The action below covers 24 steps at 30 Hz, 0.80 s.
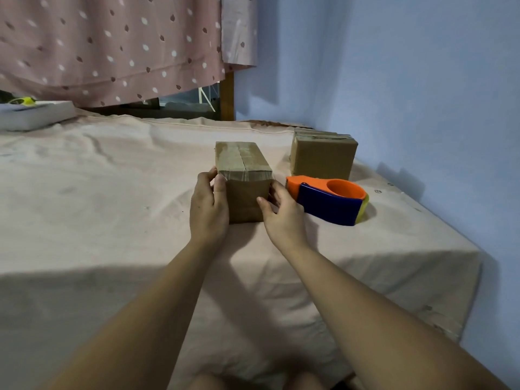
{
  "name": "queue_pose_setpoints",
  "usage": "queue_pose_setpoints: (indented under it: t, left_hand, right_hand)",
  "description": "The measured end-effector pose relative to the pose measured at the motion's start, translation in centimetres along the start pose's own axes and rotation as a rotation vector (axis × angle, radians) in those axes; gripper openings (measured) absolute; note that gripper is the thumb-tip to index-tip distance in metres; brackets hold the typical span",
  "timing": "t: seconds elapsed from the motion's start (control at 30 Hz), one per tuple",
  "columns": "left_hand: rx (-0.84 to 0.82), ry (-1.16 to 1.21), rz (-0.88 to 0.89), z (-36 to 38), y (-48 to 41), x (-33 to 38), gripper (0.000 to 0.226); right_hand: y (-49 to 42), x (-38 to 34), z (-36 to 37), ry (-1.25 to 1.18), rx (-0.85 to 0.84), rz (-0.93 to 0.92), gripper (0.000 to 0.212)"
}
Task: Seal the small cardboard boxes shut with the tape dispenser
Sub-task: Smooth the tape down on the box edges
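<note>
A small cardboard box (243,175) stands on the cloth-covered table, clear tape running over its top seam and down the near edge. My left hand (208,209) grips its left side, thumb on the near left corner. My right hand (281,212) holds the right side, thumb pressed on the front face. The orange and blue tape dispenser (329,201) lies on the cloth just right of my right hand, held by neither hand. A second cardboard box (323,156) sits behind the dispenser near the wall.
Pinkish cloth (112,192) covers the table, whose right edge drops off near the blue wall (408,80). A white flat box (33,114) with a yellow item on it lies at the far left. A dotted curtain (112,46) hangs behind.
</note>
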<state>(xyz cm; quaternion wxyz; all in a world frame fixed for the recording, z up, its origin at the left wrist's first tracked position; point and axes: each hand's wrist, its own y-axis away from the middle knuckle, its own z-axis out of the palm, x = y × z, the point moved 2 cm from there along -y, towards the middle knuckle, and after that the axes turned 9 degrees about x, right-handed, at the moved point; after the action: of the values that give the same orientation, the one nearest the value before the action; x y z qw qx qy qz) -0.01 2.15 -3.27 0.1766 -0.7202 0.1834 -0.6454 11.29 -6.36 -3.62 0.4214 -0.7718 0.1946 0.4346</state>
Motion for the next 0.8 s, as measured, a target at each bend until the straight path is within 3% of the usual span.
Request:
queue_pose_setpoints:
  t: [0.17,0.33,0.53,0.8]
  left_hand:
    - [0.048,0.062,-0.039,0.8,0.0,0.2,0.036]
    - [0.125,-0.031,-0.041,1.2,0.1,0.9,0.041]
    - [0.108,0.039,0.004,1.2,0.1,0.3,0.059]
    - [0.042,0.084,-0.065,1.7,-0.4,-0.3,0.034]
  right_hand:
    - [0.0,0.1,0.1,0.049,0.01,-0.015,0.046]
    - [0.0,0.3,0.2,0.054,0.024,-0.03,0.044]
    - [0.0,0.3,0.1,0.053,0.028,-0.035,0.045]
    - [0.0,0.6,0.3,0.065,0.034,-0.05,0.045]
